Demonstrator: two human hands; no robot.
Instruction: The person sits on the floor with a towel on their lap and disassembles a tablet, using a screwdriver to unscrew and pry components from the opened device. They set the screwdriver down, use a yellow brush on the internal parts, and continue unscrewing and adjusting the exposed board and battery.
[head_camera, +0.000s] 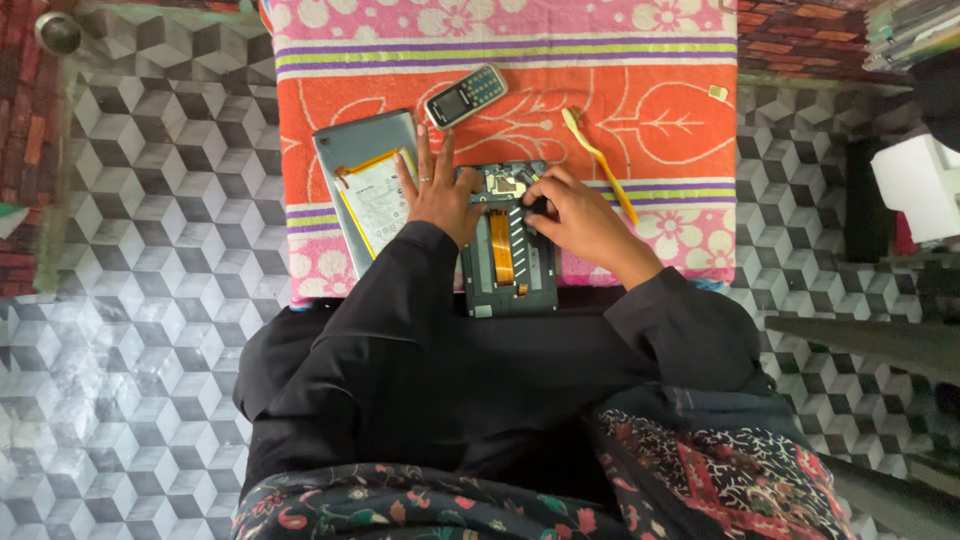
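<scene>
An opened tablet body (508, 262) lies on a patterned cloth (660, 120), its grey inner frame showing an orange flat cable and a circuit board at the top. My left hand (437, 190) rests flat on its left edge, fingers spread, a ring on one finger. My right hand (580, 218) is curled over the upper right part of the board, fingertips pinched on a small dark part I cannot make out. Beside my left hand lies the tablet's grey back cover (365, 185) with a white battery in it.
A small keypad phone (466, 95) and a yellow toothbrush (598, 160) lie on the cloth beyond my hands. A tiny pale chip (718, 93) sits at the cloth's far right. Cube-patterned floor surrounds the cloth; a white box (915, 185) stands at right.
</scene>
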